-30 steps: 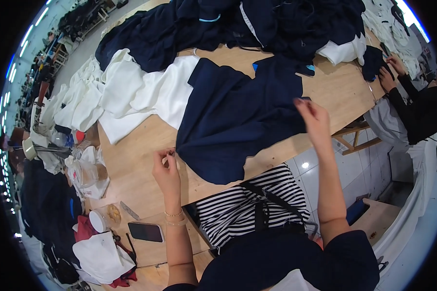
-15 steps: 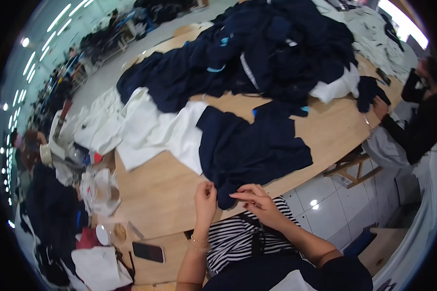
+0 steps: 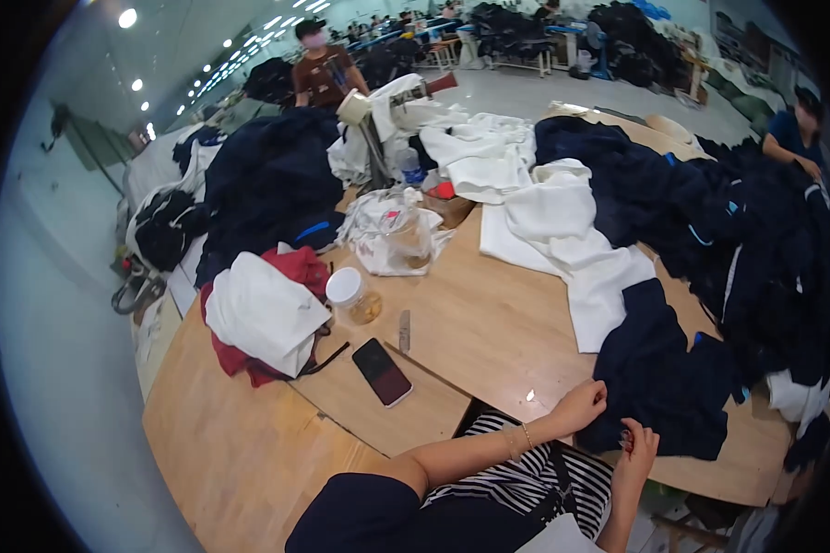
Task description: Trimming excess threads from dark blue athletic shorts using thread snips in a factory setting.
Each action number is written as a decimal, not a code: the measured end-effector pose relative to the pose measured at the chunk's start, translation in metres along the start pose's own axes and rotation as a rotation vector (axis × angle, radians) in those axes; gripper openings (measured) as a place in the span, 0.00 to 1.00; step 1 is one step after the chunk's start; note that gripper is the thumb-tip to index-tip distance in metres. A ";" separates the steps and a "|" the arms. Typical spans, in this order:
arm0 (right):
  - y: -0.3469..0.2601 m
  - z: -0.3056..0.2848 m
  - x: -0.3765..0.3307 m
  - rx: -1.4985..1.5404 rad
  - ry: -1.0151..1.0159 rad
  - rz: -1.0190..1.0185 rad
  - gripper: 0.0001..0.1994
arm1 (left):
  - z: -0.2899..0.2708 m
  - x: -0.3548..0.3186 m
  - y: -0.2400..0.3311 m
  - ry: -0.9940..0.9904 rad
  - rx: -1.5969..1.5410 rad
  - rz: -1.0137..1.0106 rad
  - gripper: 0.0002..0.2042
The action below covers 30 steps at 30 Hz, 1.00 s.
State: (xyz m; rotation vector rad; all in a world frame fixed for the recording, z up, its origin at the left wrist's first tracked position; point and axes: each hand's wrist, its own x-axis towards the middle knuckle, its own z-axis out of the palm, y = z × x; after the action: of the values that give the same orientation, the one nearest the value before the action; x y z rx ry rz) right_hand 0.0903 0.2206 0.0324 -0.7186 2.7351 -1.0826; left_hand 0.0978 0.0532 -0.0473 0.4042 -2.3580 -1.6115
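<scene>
A navy garment (image 3: 666, 373) lies spread at the table's near right edge, its lower left corner close to my hands. My left hand (image 3: 581, 407) is over that corner, fingers pinched together; whatever is in them is too small to make out. Just to its right, my right hand (image 3: 638, 452) is raised at the garment's near edge with its fingers curled in. A small dark spot shows at those fingers, but I cannot tell what it is. White cloth (image 3: 609, 290) lies against the garment's far left side.
On the left are a phone (image 3: 382, 372), a small blade-like strip (image 3: 405, 332), a white-lidded jar (image 3: 355, 295) and folded white cloth (image 3: 266, 315) on red fabric. A plastic bag (image 3: 392, 235) stands farther back. A dark garment heap (image 3: 775, 249) fills the right. Other people stand beyond.
The view has swung left, so the phone, jar and cloths now sit nearer the middle. My right hand's fingers, stretched out before, are now curled. The navy garment stays on the table.
</scene>
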 end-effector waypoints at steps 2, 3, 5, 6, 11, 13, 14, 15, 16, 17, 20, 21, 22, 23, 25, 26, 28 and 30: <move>-0.004 0.004 0.002 0.006 -0.091 -0.011 0.19 | -0.011 0.003 -0.005 -0.018 -0.031 -0.025 0.07; -0.006 0.008 0.001 0.120 -0.035 0.028 0.20 | -0.013 0.004 -0.006 -0.076 -0.065 -0.036 0.07; -0.003 0.018 -0.002 0.123 0.126 0.030 0.24 | -0.011 0.004 0.001 -0.047 -0.144 -0.074 0.09; 0.000 0.019 -0.007 0.120 0.118 0.026 0.24 | -0.011 0.003 0.006 -0.033 -0.217 -0.105 0.11; -0.012 0.014 -0.029 0.126 0.129 0.101 0.26 | -0.005 0.003 0.008 -0.031 -0.158 -0.068 0.15; -0.012 0.016 -0.030 0.087 0.111 0.024 0.27 | -0.002 0.002 0.006 -0.036 -0.189 -0.140 0.15; -0.008 0.020 -0.028 0.072 0.135 -0.077 0.27 | -0.001 0.001 0.007 -0.052 -0.220 -0.208 0.16; -0.005 0.022 -0.027 0.058 0.157 -0.178 0.28 | 0.001 0.001 0.005 -0.047 -0.224 -0.212 0.16; -0.004 0.022 -0.026 0.057 0.149 -0.181 0.28 | 0.003 0.001 0.003 -0.037 -0.293 -0.280 0.15; -0.007 0.021 -0.023 0.039 0.040 -0.105 0.28 | 0.004 0.001 0.003 -0.027 -0.361 -0.346 0.15; 0.000 0.020 -0.018 0.127 -0.078 -0.014 0.26 | 0.006 -0.003 -0.001 0.010 -0.478 -0.405 0.15; 0.005 0.021 -0.013 0.233 -0.078 0.003 0.25 | 0.007 -0.001 -0.004 0.018 -0.481 -0.405 0.15; 0.014 0.021 -0.007 0.517 0.011 0.005 0.19 | 0.008 0.002 -0.007 -0.011 -0.575 -0.423 0.14; 0.034 0.015 0.008 0.571 0.114 -0.072 0.16 | 0.008 0.004 -0.010 -0.038 -0.668 -0.439 0.14; 0.034 -0.033 0.034 0.495 0.366 -0.139 0.20 | -0.002 0.014 0.011 -0.104 -0.657 -0.413 0.14; 0.023 -0.065 0.049 0.463 0.445 -0.262 0.21 | -0.005 0.022 0.025 -0.178 -0.639 -0.384 0.14; -0.025 -0.108 0.084 0.823 0.399 -0.335 0.21 | -0.008 0.042 0.009 -0.097 -0.441 -0.202 0.14; -0.092 -0.127 0.129 1.083 0.262 -0.466 0.22 | -0.028 0.056 -0.043 0.196 -0.509 -0.111 0.13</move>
State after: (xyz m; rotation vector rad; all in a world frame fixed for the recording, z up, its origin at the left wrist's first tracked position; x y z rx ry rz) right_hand -0.0226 0.1803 0.1961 -1.0193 1.6422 -2.5320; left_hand 0.0598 -0.0062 -0.0741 0.5554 -1.7279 -2.0342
